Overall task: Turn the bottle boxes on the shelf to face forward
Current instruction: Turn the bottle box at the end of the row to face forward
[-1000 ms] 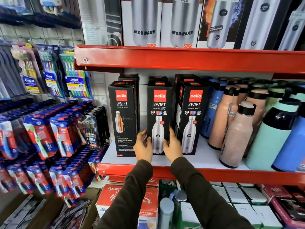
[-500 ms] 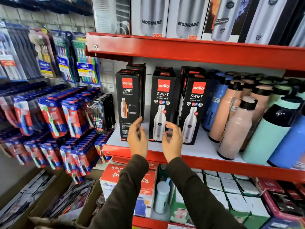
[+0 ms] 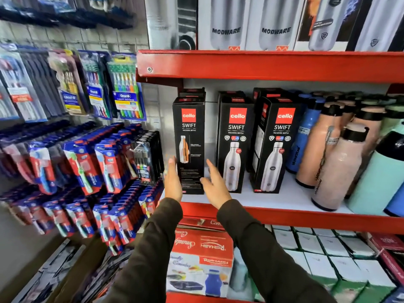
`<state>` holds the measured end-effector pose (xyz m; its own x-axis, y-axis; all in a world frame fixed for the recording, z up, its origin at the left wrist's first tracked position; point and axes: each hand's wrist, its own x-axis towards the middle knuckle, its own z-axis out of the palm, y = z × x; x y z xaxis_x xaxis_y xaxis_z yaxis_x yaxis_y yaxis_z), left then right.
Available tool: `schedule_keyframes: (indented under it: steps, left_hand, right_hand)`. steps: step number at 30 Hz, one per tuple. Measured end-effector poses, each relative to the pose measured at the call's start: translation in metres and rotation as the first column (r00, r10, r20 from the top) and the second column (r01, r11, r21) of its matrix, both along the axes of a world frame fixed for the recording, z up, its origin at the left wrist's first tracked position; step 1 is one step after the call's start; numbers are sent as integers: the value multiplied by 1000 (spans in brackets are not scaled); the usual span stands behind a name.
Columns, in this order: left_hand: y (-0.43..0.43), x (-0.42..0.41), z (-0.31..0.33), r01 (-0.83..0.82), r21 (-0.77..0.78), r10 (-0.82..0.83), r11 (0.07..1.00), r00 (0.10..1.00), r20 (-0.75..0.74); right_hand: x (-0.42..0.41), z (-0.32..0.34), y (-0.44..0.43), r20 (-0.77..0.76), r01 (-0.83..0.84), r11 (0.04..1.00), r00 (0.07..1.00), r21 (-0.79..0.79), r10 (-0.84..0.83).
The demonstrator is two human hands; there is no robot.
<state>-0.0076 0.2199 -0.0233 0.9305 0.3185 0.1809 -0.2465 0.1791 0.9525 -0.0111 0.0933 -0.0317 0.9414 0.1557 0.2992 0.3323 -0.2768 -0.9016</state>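
Three black "cello SWIFT" bottle boxes stand upright on the white shelf point(image 3: 284, 200) with its red front lip. The left box point(image 3: 189, 136) shows a panel with a small orange bottle picture. The middle box point(image 3: 235, 145) and the right box point(image 3: 277, 147) show a large steel bottle picture. More such boxes stand behind them. My left hand point(image 3: 173, 181) is open at the left box's lower left side. My right hand point(image 3: 215, 184) is open at its lower right, in front of the gap to the middle box. Neither hand grips anything.
Pink, blue and mint bottles point(image 3: 341, 162) crowd the shelf's right half. Toothbrush packs point(image 3: 87, 162) hang on the wall at left. Modware boxes point(image 3: 251, 22) fill the shelf above. Red and white boxes point(image 3: 201, 248) sit on the shelf below.
Both hands let go of the middle box and moved left to either side of the left box. The camera view shifted left as well.
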Motion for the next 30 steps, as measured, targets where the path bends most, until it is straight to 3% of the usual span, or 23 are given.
schedule_keyframes:
  steps: [4, 8, 14, 23, 26, 30]
  left_hand:
    - [11, 1, 0, 111, -17, -112, 994, 993, -31]
    - [21, 4, -4, 94, -82, -98, 992, 994, -46]
    - [33, 3, -11, -18, -76, 19, 997, 1000, 15]
    - [39, 13, -14, -219, 38, 210, 975, 963, 169]
    - [46, 28, -11, -127, 205, 105, 970, 987, 118]
    - [50, 38, -8, 22, 180, -20, 983, 1000, -15]
  right_hand:
    - [9, -2, 20, 34, 60, 998, 998, 7, -60]
    - [14, -9, 27, 69, 127, 992, 990, -21, -126]
    - [20, -3, 33, 167, 179, 984, 969, 24, -180]
    - [28, 5, 38, 166, 225, 973, 959, 58, -232]
    - [30, 6, 37, 146, 172, 984, 974, 36, -176]
    - [31, 12, 35, 122, 122, 992, 986, -28, -117]
